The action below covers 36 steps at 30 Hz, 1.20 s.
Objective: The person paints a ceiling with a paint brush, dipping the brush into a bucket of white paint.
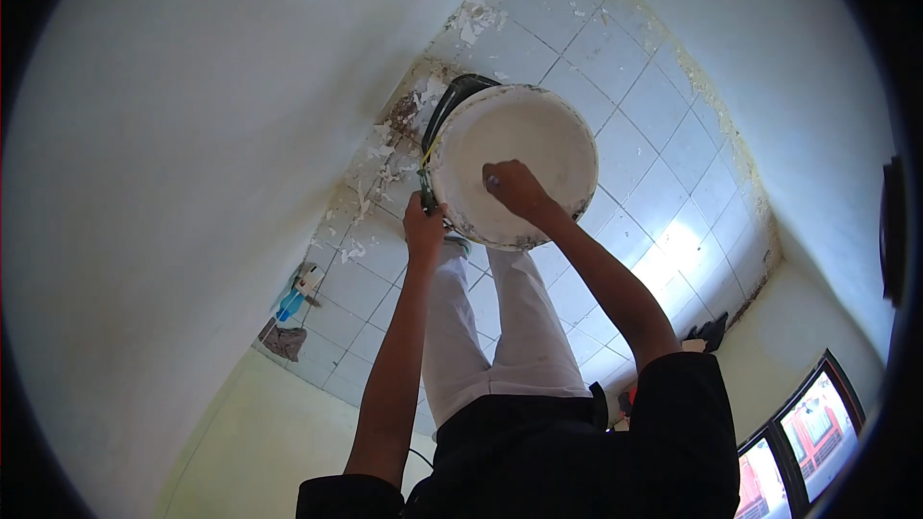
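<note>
A round white tub with a chipped, stained rim stands in front of my legs, with pale material inside. My left hand is closed at the tub's near left rim, fingers against a dark green piece there. Over the inside of the tub, my right hand is balled into a fist; I cannot tell what it holds, though a small bluish-white spot shows by the fingers. Behind the tub's left side curves a black container, mostly hidden.
White floor tiles carry peeled paint flakes, thickest along the left wall. On the left floor lie a blue item, a small white box and a grey-brown cloth. A dark object sits by the right wall, near windows.
</note>
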Tool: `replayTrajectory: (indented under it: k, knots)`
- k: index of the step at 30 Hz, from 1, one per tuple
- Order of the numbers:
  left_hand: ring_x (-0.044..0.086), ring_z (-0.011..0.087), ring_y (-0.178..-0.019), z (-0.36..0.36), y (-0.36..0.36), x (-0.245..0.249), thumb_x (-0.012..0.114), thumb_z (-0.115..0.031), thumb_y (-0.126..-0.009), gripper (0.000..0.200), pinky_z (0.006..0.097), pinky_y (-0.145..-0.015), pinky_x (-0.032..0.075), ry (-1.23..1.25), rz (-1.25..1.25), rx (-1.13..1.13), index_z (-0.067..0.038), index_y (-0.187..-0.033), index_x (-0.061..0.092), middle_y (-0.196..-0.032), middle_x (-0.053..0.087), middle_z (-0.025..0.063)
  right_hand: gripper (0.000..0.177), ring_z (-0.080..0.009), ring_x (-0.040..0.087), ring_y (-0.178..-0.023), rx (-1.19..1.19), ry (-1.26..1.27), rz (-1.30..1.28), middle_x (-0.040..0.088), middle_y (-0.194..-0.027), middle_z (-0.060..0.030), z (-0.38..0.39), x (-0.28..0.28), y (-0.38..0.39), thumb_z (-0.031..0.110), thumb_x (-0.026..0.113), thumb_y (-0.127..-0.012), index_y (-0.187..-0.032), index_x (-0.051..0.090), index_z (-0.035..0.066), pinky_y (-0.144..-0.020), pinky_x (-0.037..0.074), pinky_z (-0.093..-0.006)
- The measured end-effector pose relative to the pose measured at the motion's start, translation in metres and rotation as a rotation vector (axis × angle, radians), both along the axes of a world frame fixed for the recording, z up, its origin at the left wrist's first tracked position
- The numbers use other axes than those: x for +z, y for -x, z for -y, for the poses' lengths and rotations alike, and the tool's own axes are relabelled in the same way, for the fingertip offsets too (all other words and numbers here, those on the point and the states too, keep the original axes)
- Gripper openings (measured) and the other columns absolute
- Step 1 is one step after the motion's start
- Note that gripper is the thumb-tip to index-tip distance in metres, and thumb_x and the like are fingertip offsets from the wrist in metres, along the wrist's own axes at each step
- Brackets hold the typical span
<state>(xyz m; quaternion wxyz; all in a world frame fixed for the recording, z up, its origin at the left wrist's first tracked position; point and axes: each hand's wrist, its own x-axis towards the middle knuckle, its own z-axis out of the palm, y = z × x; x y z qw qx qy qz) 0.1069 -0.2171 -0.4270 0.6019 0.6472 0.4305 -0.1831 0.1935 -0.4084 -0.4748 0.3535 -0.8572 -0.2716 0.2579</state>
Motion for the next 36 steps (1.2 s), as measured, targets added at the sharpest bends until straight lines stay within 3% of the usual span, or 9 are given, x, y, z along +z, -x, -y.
replayTrajectory:
  k: [4,10,13,18,24,27,30,32,36]
  knots:
    - [0.065,0.0206,-0.089,-0.001,0.002,-0.003,0.06,0.001,-0.089,0.026,0.0359,-0.066,0.063,-0.029,-0.015,-0.023,0.0,-0.113,0.051,-0.105,0.059,0.0109,0.015,-0.0378,0.064,-0.078,-0.236,-0.104,0.197,0.063,-0.089,-0.0183,0.005,0.01,-0.014,0.015,0.062,-0.083,-0.094,0.063,0.005,-0.074,0.051,-0.0496]
    - [0.064,0.0228,-0.089,0.005,0.001,0.0,0.061,0.001,-0.088,0.027,0.0371,-0.066,0.064,-0.061,0.003,-0.014,0.001,-0.113,0.051,-0.103,0.06,0.0116,0.01,-0.0388,0.064,-0.077,-0.342,0.464,0.088,0.066,-0.087,-0.0196,0.002,0.006,0.022,0.009,0.065,-0.08,-0.087,0.064,0.001,-0.074,0.051,-0.0487]
    - [0.066,0.0212,-0.08,0.007,0.004,-0.005,0.065,-0.001,-0.086,0.026,0.0317,-0.052,0.06,-0.138,0.046,-0.012,0.001,-0.11,0.055,-0.095,0.064,0.0131,0.01,-0.0395,0.063,-0.074,-0.252,0.012,0.006,0.062,-0.074,-0.0194,-0.008,0.015,0.023,0.011,0.061,-0.084,-0.08,0.063,0.003,-0.074,0.05,-0.0486]
    - [0.066,0.0305,-0.084,0.004,0.011,-0.02,0.066,-0.001,-0.084,0.028,0.0397,-0.068,0.053,-0.261,0.102,-0.078,0.002,-0.11,0.055,-0.096,0.066,0.0174,0.007,-0.0395,0.064,-0.077,-0.649,-0.254,0.098,0.063,-0.074,-0.0191,0.001,0.018,-0.01,0.009,0.062,-0.083,-0.082,0.065,0.003,-0.075,0.051,-0.0477]
    - [0.065,0.0391,-0.093,0.01,0.004,0.001,0.066,0.0,-0.083,0.029,0.0444,-0.08,0.049,-0.37,0.131,-0.159,0.003,-0.11,0.054,-0.099,0.066,0.0208,0.01,-0.0398,0.064,-0.077,-0.513,0.456,0.167,0.065,-0.076,-0.0191,-0.004,0.011,0.016,0.009,0.063,-0.082,-0.089,0.064,0.002,-0.074,0.051,-0.0472]
    - [0.061,0.0422,-0.105,0.016,0.004,0.001,0.062,-0.002,-0.086,0.034,0.0452,-0.089,0.046,-0.376,0.134,-0.151,0.006,-0.117,0.051,-0.109,0.063,0.0251,0.007,-0.0399,0.063,-0.076,-0.286,0.2,0.024,0.064,-0.079,-0.02,-0.013,0.013,0.021,0.008,0.063,-0.081,-0.085,0.063,0.002,-0.074,0.051,-0.0473]
    - [0.056,0.0434,-0.114,0.024,0.006,-0.01,0.056,-0.005,-0.091,0.04,0.0454,-0.097,0.043,-0.4,0.283,-0.071,0.009,-0.127,0.046,-0.124,0.056,0.0281,0.006,-0.0415,0.063,-0.075,-0.571,-0.283,-0.103,0.063,-0.078,-0.0217,-0.011,0.022,0.007,0.007,0.062,-0.081,-0.084,0.062,0.002,-0.075,0.051,-0.048]
    - [0.053,0.043,-0.118,0.027,-0.001,-0.02,0.051,-0.007,-0.094,0.042,0.0456,-0.1,0.041,-0.477,0.354,-0.046,0.009,-0.132,0.043,-0.129,0.052,0.0278,0.006,-0.0422,0.063,-0.075,-0.665,-0.152,0.241,0.063,-0.075,-0.0241,-0.002,0.019,-0.003,0.006,0.062,-0.08,-0.082,0.061,0.0,-0.072,0.052,-0.0476]
    - [0.051,0.0411,-0.12,0.034,-0.022,-0.028,0.041,-0.011,-0.1,0.045,0.0468,-0.099,0.042,-0.712,0.482,0.001,0.004,-0.142,0.038,-0.13,0.051,0.0243,0.008,-0.0399,0.065,-0.075,-0.617,0.246,0.214,0.064,-0.073,-0.0238,0.009,0.02,-0.002,0.006,0.063,-0.079,-0.081,0.062,-0.002,-0.069,0.052,-0.0466]
